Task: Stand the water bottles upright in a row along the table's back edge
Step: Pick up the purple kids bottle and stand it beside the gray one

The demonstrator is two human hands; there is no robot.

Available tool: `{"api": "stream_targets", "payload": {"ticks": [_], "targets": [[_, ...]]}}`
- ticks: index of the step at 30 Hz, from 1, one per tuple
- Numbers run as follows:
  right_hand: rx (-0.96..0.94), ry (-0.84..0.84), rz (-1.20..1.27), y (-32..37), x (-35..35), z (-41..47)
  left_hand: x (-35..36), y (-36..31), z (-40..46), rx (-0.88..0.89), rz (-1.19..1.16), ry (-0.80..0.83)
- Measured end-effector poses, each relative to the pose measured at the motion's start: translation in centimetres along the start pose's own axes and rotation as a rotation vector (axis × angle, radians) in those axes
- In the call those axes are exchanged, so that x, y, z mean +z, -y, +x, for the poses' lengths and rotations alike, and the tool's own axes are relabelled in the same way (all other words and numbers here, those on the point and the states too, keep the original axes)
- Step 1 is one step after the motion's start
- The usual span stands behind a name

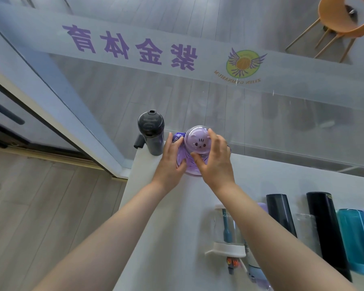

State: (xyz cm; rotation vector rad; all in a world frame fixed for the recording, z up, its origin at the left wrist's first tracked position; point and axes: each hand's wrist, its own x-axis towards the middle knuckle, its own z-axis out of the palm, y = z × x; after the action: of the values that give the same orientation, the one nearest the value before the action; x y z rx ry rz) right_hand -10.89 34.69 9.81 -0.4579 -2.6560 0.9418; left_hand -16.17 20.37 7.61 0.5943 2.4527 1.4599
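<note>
A purple bottle [198, 141] with a domed lid bearing a cat face stands upright at the back edge of the white table [177, 217]. My left hand [171, 158] grips its left side and my right hand [215, 160] grips its right side. Just to its left, a dark grey bottle [151, 133] stands upright at the table's back left corner. Several more bottles lie on their sides at the lower right: a clear bottle with a white lid [227, 229], a dark bottle [281, 215], a black bottle [326, 232] and a teal bottle [353, 234].
A glass wall [198, 91] with purple lettering and a round logo runs right behind the table's back edge. The table's left edge drops to a wooden floor [40, 206]. An orange chair [340, 17] stands beyond the glass at the upper right.
</note>
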Motion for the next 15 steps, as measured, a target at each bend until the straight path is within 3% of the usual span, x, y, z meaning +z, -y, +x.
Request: {"api": "stream_targets", "payload": {"ticks": [5,9,12,15], "targets": [[0.002,0.011,0.027,-0.2,-0.4,0.0,-0.2,-0.4,-0.2,-0.018,0.041,0.007],[-0.032,0.129,0.105,-1.5,-1.9,-0.4,-0.6,-0.9,-1.5,0.063,0.031,0.000],[-0.076,0.177,0.152,-2.5,-3.1,-1.4,-1.5,-0.3,-2.5,0.117,0.005,0.081],[-0.196,0.299,0.012,-3.2,-3.7,-2.4,-1.9,0.5,-3.1,0.073,0.020,0.170]]}}
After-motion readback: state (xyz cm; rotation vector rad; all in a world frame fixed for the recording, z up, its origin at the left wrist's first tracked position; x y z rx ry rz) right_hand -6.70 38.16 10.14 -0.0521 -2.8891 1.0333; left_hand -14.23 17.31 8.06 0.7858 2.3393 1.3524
